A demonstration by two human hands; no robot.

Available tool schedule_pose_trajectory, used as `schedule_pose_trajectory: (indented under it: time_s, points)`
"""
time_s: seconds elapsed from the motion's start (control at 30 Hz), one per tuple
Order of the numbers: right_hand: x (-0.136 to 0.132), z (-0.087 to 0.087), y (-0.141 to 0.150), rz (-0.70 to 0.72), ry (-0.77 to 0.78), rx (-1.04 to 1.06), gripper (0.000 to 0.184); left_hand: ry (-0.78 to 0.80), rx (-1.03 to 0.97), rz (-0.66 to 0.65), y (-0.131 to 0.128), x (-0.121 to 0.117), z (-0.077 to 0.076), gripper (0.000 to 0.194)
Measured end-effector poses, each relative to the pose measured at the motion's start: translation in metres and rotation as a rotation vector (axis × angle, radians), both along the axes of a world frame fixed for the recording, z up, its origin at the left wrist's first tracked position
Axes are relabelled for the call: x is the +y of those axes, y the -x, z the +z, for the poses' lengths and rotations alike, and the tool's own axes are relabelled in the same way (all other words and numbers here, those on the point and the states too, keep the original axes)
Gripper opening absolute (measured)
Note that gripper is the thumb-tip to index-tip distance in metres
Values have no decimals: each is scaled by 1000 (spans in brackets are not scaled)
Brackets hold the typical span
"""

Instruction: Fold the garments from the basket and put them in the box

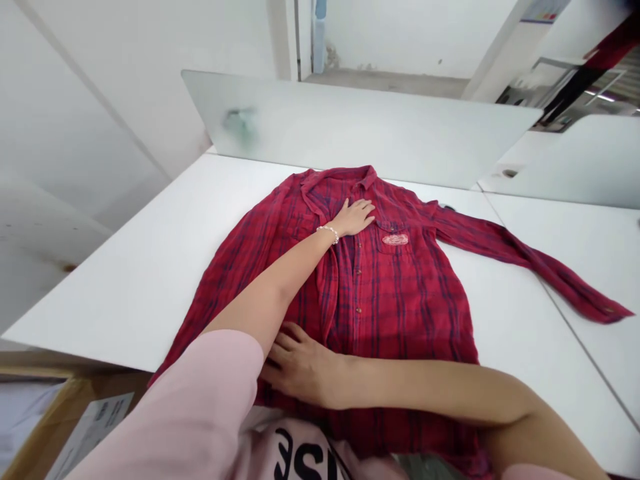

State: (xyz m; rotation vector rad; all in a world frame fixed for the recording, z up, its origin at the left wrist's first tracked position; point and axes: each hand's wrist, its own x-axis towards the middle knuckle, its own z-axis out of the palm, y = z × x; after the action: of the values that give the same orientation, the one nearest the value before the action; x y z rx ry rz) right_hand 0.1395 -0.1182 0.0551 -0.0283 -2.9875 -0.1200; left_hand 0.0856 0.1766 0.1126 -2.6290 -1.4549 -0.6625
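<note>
A red plaid shirt [400, 287] lies spread front-up on a white table [150, 267], its collar at the far side and one long sleeve [540, 260] stretched out to the right. My left hand [354, 217] lies flat and open on the shirt's chest just below the collar; a bead bracelet is on that wrist. Fingers flat and slightly apart, my right hand [300, 367] rests open on the shirt's lower left part, reaching across under my left arm. A white patch [395, 239] sits on the chest pocket.
A frosted divider panel [350, 127] stands along the table's far edge. A second white table [590, 227] adjoins on the right. A cardboard box [65, 420] sits below the near left table edge. A dark-clad figure [590, 73] shows far at the upper right.
</note>
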Motion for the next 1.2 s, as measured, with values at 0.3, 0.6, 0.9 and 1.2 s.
schedule_pose_trajectory:
  time_s: [0.3, 0.6, 0.9, 1.2]
  points:
    - [8, -2, -11, -36, 66, -36, 32, 4, -16, -35, 3, 10, 2, 50]
    - [28, 66, -23, -289, 45, -238, 13, 53, -25, -81, 11, 6, 11, 46]
    - [40, 75, -38, -497, -26, -275, 24, -132, -281, 371, 106, 20, 42, 24]
    - [40, 56, -37, -391, -15, -211, 20, 41, -588, 502, 143, 30, 31, 11]
